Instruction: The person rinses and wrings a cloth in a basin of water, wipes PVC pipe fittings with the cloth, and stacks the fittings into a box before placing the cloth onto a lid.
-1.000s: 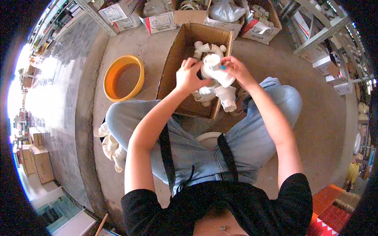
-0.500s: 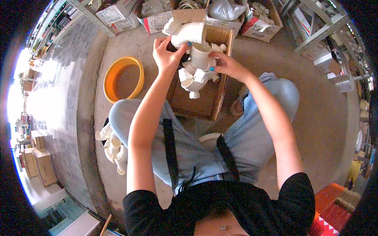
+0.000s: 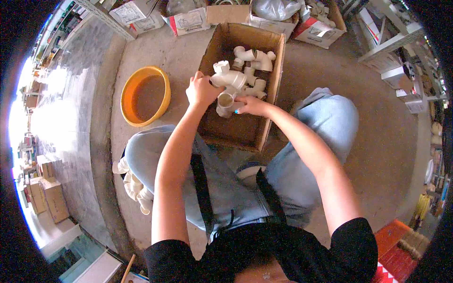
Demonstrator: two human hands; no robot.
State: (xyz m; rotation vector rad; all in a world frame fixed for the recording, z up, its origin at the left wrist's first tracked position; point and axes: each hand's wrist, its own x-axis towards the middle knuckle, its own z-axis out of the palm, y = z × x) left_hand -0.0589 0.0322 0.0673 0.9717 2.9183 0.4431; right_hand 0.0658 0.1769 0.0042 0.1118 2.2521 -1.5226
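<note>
Fittings [image 3: 229,76], white and tubular, joined or pressed together in a cluster, sit between a person's two bare hands, within the outline of an open carton [image 3: 231,131]; whether they rest on its bottom or are held just above it, I cannot tell. The left hand [image 3: 202,92] holds the cluster's left side, fingers curled and thumb against the white surface; the right hand [image 3: 253,106] holds the lower right side, fingers close together beside a round open mouth that faces up, with a bright blue nail showing. Loose pieces [image 3: 264,60], also white, lie in the carton's far right part, just beyond the cluster; the near part shows bare brown cardboard.

The carton stands on a grey-brown floor [image 3: 382,151], between the person's bent knees, in pale blue jeans [image 3: 332,118]; two black straps [image 3: 201,191] cross the thighs, and a black top [image 3: 283,250] fills the bottom edge. Left of the carton, well apart from it, is a round yellow tub [image 3: 133,96]; nearer, just beside the left knee, is a pile [image 3: 134,188] of white pipe parts. Further off, boxes [image 3: 193,21] line the top edge, one with a clear bag [image 3: 276,8]; metal shelving [image 3: 389,47] stands at upper right.
</note>
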